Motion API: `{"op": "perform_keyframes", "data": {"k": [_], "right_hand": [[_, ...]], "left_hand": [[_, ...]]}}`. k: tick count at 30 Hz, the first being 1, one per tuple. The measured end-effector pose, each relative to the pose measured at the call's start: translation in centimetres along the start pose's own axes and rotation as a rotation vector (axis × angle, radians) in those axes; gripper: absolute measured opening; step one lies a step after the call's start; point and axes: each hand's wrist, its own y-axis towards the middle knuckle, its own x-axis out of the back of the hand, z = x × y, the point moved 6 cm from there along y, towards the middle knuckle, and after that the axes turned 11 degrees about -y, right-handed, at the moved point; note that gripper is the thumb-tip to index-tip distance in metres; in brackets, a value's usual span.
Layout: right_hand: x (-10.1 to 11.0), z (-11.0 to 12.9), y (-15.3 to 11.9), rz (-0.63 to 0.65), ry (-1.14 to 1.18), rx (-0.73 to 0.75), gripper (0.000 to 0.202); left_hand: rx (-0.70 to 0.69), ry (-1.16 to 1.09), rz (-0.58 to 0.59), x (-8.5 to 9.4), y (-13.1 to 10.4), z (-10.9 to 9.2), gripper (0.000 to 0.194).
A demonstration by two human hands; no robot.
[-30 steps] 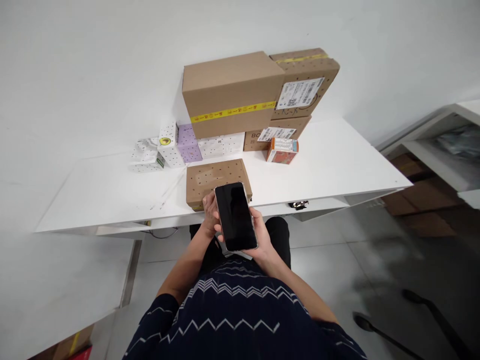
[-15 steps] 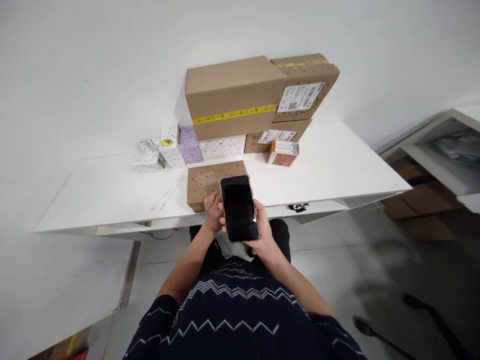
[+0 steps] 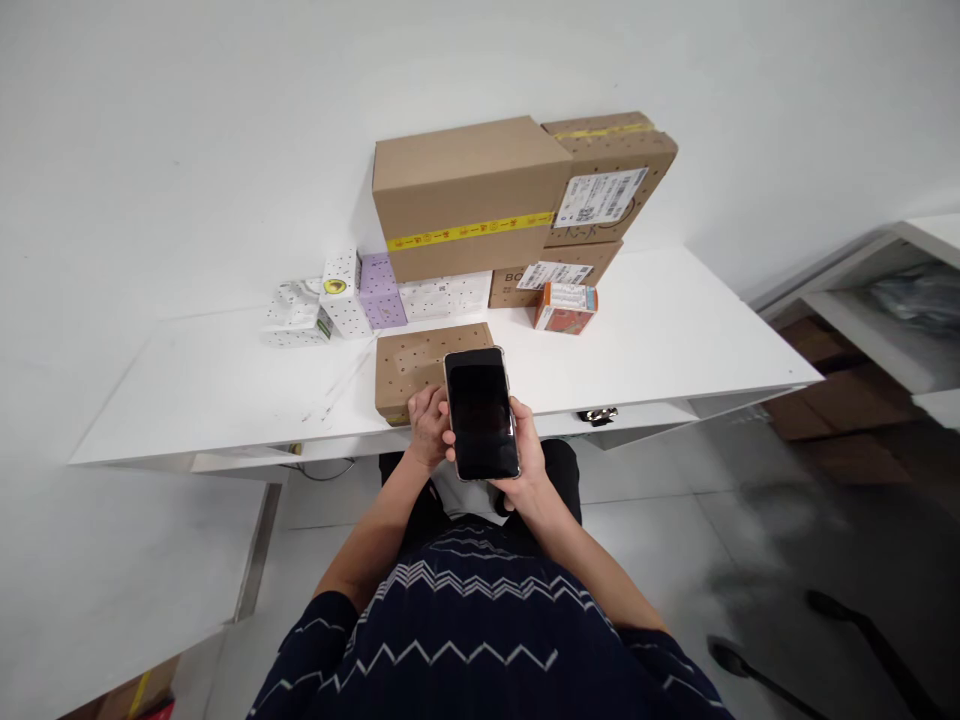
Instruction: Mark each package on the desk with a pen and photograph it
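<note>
A smartphone [image 3: 481,415] with a dark screen and a clear case lies tilted in my right hand [image 3: 529,450]. The fingertips of that hand curl round the phone's left edge. My left hand [image 3: 427,428] is beside the phone, its fingers bent and closed, against the front of a small brown cardboard box [image 3: 427,355] with dots. What those fingers hold, if anything, is hidden. The box rests on the white desk [image 3: 660,340] at its front edge, partly covered by the phone and my left hand.
Against the wall lean a large carton [image 3: 465,190] with yellow tape and a labelled carton [image 3: 615,185]. Below them stand an orange box [image 3: 566,308], a purple box [image 3: 382,292] and white dotted boxes [image 3: 345,292]. A metal clip-like thing [image 3: 598,415] sits under the desk edge.
The phone has shifted very slightly up and to the right in my right hand's grip. My left hand and the boxes stay nearly in place.
</note>
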Motion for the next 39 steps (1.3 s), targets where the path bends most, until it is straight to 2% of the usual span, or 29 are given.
{"op": "perform_keyframes", "data": {"k": [3, 9, 15, 22, 29, 34, 37, 39], "right_hand": [[-0.3, 0.1, 0.0, 0.006, -0.003, 0.004, 0.054], [-1.0, 0.4, 0.1, 0.040, -0.020, 0.006, 0.058], [-0.9, 0.4, 0.2, 0.067, -0.022, 0.000, 0.059], [-0.8, 0.4, 0.1, 0.049, -0.041, 0.000, 0.058], [-0.6, 0.6, 0.0, 0.046, -0.074, 0.011, 0.058], [0.6, 2.8, -1.0, -0.066, -0.155, 0.139, 0.054], [2.8, 5.7, -2.3, -0.209, -0.257, 0.302, 0.055], [5.1, 8.0, -3.4, -0.372, -0.371, 0.434, 0.055]], "left_hand": [[-0.011, 0.027, -0.027, 0.0, -0.3, 0.1, 0.037], [-0.006, 0.029, 0.004, -0.5, -0.6, 0.5, 0.033], [-0.034, -0.010, -0.040, -0.4, -0.6, 0.3, 0.029], [0.035, -0.015, 0.016, -0.9, -1.0, 0.9, 0.031], [0.016, 0.059, 0.022, -0.6, -0.3, 0.5, 0.035], [-0.062, 0.101, 0.024, 0.3, 1.0, -1.4, 0.028], [-0.047, 0.109, 0.067, 0.8, 1.5, -1.6, 0.022], [-0.039, 0.125, 0.069, 1.3, 1.6, -1.3, 0.020]]}}
